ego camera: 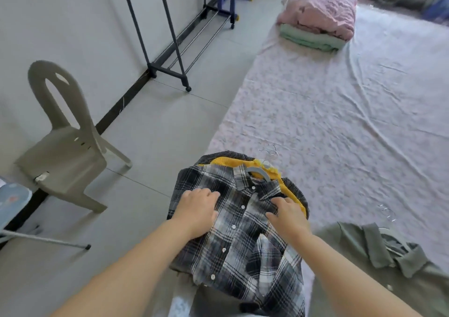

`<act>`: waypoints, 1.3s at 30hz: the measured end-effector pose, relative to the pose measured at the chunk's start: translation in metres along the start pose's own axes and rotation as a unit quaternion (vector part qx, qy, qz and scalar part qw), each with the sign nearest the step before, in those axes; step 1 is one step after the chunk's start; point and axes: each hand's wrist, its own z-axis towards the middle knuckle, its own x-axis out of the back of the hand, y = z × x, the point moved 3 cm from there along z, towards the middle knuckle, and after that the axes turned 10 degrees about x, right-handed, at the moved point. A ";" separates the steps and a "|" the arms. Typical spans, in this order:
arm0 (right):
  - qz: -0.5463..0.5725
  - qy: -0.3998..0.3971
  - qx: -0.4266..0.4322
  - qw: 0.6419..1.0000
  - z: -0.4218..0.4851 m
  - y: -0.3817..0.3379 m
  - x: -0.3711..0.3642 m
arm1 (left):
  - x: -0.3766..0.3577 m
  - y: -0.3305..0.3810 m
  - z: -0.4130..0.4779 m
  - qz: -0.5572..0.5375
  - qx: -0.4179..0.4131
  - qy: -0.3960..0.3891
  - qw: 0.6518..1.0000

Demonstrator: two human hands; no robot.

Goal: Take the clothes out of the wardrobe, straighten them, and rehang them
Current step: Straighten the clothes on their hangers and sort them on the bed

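A black-and-white plaid shirt (243, 241) on a grey hanger (258, 173) lies on top of a stack of clothes at the near corner of the bed. Under it show a yellow knit garment (291, 196) and a dark grey one (226, 156), with metal hanger hooks (269, 152) sticking out past the collar. My left hand (198, 208) rests flat on the shirt's left shoulder. My right hand (286, 213) lies on its right shoulder, fingers spread toward the collar. An olive green garment (379, 263) with a hanger lies to the right on the bed.
An empty black clothes rack on wheels (170, 49) stands by the wall at the back. A grey plastic chair (65, 146) is at the left, an ironing board (14, 202) at the left edge. Folded pink and green bedding (320, 13) sits far up the bed (340, 122).
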 end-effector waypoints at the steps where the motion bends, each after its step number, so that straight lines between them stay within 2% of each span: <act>1: 0.000 0.002 -0.010 1.000 0.008 0.001 -0.003 | 0.002 -0.005 0.013 0.003 -0.011 0.003 1.000; 8: -0.009 0.009 -0.057 0.998 0.080 0.025 -0.016 | -0.011 -0.012 0.086 0.004 -0.051 0.011 0.999; 13: 0.033 0.053 -0.063 0.996 0.147 0.049 -0.038 | -0.050 -0.006 0.123 0.011 -0.100 0.003 0.995; 17: 0.085 0.108 -0.083 0.987 0.187 0.069 -0.063 | -0.086 -0.004 0.143 0.001 -0.098 -0.010 0.995; 23: 0.076 0.147 -0.100 0.981 0.213 0.087 -0.084 | -0.122 -0.002 0.149 -0.005 -0.104 -0.035 0.994; 30: 0.068 0.237 -0.058 0.967 0.189 0.074 -0.070 | -0.112 -0.001 0.140 -0.026 -0.084 -0.027 0.996; 35: 0.086 0.281 0.009 0.956 0.127 0.044 -0.036 | -0.069 0.009 0.118 -0.061 -0.072 0.016 0.995; 39: 0.118 0.301 0.025 0.946 0.072 0.021 -0.010 | -0.031 0.019 0.091 -0.075 -0.061 0.054 0.994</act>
